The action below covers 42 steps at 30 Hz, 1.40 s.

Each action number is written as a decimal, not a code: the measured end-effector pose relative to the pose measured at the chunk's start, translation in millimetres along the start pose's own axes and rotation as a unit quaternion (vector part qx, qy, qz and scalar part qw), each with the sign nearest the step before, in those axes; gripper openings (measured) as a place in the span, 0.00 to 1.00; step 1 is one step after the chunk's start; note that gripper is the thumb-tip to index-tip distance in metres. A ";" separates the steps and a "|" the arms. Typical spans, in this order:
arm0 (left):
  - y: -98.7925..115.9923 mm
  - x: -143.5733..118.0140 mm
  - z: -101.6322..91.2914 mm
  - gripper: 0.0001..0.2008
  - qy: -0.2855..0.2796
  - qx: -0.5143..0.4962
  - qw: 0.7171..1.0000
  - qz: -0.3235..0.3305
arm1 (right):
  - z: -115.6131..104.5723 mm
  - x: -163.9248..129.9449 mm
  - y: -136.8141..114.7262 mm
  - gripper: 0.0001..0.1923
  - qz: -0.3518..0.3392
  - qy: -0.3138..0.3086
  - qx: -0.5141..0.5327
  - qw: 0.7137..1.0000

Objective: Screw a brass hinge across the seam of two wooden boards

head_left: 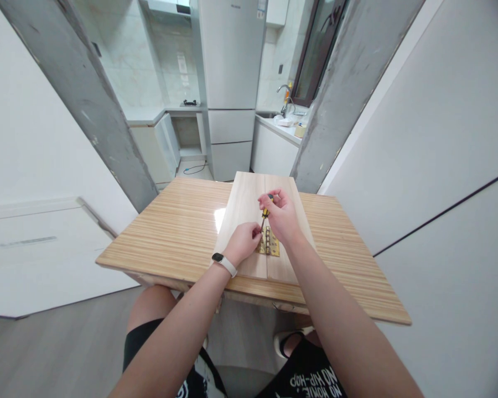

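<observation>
In my right hand (pixel 281 213) is a screwdriver (pixel 265 211) with a yellow and black handle, its shaft slanting down to the brass hinge (pixel 268 243). The hinge lies open across the seam between two pale wooden boards (pixel 249 193). Close to the screwdriver's tip, my left hand (pixel 245 240) has its fingers pinched together at the hinge's upper left part. Whatever sits between those fingertips is too small to make out. A band with a dark face circles my left wrist.
The boards rest on a striped wood-grain table (pixel 182 221). Beyond it stand a silver refrigerator (pixel 232 61), a counter with a sink and faucet (pixel 285 97), and a low cabinet (pixel 155 143) with its door ajar. White panels flank both sides.
</observation>
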<state>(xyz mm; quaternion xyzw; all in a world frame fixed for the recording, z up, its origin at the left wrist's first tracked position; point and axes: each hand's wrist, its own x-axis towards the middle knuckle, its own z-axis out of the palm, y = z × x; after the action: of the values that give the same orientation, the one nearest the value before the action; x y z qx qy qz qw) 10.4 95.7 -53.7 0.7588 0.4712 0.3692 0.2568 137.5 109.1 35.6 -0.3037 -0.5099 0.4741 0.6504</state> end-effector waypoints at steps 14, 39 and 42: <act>4.3 -1.1 -2.9 0.05 0.000 -0.001 1.000 0.000 | -1.7 -2.9 -2.9 0.13 0.035 -0.032 0.023 0.999; 2.6 -1.1 -0.9 0.05 0.008 -0.002 1.000 0.007 | 3.2 -5.0 -0.9 0.15 -0.012 -0.031 -0.028 0.999; 2.7 -1.1 -0.9 0.05 0.008 -0.003 1.000 0.005 | 0.4 -5.4 -7.0 0.11 -0.003 -0.072 -0.024 0.997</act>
<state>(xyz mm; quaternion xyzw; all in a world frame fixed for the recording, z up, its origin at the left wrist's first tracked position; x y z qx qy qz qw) 10.8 93.6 -51.6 0.7574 0.4680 0.3783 0.2532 139.2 101.5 39.8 -0.2832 -0.5676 0.4803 0.6057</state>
